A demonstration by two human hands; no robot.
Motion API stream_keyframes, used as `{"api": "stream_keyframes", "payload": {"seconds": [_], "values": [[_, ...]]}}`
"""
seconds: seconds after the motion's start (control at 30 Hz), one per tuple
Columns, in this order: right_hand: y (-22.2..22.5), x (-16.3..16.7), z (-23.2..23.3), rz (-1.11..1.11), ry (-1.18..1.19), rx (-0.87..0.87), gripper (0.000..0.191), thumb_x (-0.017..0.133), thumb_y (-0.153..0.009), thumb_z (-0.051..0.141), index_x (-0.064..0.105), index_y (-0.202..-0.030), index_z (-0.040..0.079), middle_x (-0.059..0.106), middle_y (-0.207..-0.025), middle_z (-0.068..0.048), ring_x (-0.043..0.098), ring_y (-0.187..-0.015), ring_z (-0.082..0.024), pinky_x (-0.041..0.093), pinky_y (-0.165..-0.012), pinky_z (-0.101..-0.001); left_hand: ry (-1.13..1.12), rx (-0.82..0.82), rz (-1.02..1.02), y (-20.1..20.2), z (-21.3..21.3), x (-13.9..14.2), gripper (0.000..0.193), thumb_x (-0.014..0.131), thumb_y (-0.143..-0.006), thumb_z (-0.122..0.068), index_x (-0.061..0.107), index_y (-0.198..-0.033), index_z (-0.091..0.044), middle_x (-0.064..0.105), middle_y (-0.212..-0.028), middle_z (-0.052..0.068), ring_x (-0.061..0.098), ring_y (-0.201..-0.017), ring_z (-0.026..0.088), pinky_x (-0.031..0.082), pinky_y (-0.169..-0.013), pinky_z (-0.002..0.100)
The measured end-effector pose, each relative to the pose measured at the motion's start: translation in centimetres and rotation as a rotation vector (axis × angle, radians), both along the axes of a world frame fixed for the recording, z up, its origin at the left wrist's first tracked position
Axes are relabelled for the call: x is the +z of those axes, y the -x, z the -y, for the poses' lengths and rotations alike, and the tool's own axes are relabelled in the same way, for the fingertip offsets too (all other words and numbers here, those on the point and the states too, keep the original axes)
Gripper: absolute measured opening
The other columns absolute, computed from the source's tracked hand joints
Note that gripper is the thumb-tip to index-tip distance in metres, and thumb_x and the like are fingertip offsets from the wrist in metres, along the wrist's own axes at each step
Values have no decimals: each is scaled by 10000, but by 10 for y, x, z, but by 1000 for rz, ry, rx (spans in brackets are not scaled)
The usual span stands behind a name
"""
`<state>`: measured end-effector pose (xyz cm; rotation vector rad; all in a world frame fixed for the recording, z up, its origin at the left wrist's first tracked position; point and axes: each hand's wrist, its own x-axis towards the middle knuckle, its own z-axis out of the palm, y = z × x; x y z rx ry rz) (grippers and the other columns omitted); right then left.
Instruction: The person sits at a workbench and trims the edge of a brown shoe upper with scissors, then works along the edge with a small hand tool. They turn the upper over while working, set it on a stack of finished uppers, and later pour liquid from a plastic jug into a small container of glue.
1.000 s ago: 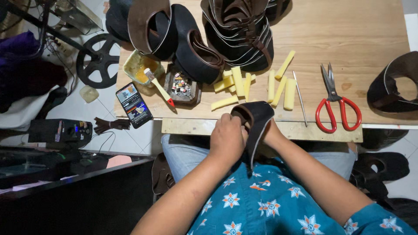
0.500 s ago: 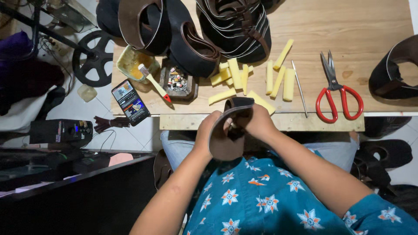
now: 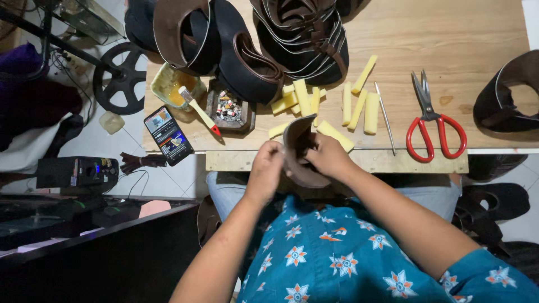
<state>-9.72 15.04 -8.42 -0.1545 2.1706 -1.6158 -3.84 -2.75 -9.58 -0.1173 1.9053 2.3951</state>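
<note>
The brown leather piece [image 3: 298, 150] sits clasped between left hand [image 3: 264, 171] and right hand [image 3: 328, 159].

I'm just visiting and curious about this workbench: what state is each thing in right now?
Brown leather piece: curved, held in both hands.
Left hand: closed on the piece's left edge.
Right hand: gripping its right side.
Red scissors: shut, lying flat.
Phone: screen lit.
Glue pot: open, brush resting in it.
Yellow foam strips: loose on the table.

Red-handled scissors [image 3: 435, 126] lie on the wooden tabletop [image 3: 449, 39], beside yellow foam strips [image 3: 359, 104] and a black smartphone [image 3: 168, 135].
</note>
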Motion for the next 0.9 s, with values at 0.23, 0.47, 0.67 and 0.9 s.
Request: {"api": "stream_keyframes", "payload": {"seconds": [0.23,0.47,0.67,0.9], "values": [[9,-8,-9,162,140,-56,247,602,-905,121,759,-1011,-39,763,-898,-130,677,-791,-208,569,-723,-376,288,-38,45,1,-5,-6,252,590,-1025,-138,706,-1157,42,766,-1001,74,674,-887,99,547,-831,258],[-7,12,-8,-76,101,-69,341,754,-763,77,678,-1079,-23,754,-971,-111,697,-862,-185,571,-772,-342,-16,-168,249,5,-4,-10,255,571,-1017,-99,708,-1172,49,748,-994,46,663,-844,99,549,-807,271],[-3,-5,-19,296,184,153,275,674,-899,200,749,-1051,-17,760,-930,-80,684,-846,-158,557,-807,-336,11,-105,181,4,-3,-20,180,609,-991,-52,699,-1104,56,743,-997,53,676,-868,92,553,-809,256],[-7,-3,-20,-29,-5,54,311,748,-876,238,713,-1123,52,751,-979,-72,683,-870,-163,567,-787,-338,-81,-31,291,5,-14,-16,154,617,-992,-81,687,-1075,28,736,-915,68,664,-747,106,535,-679,259]]}}
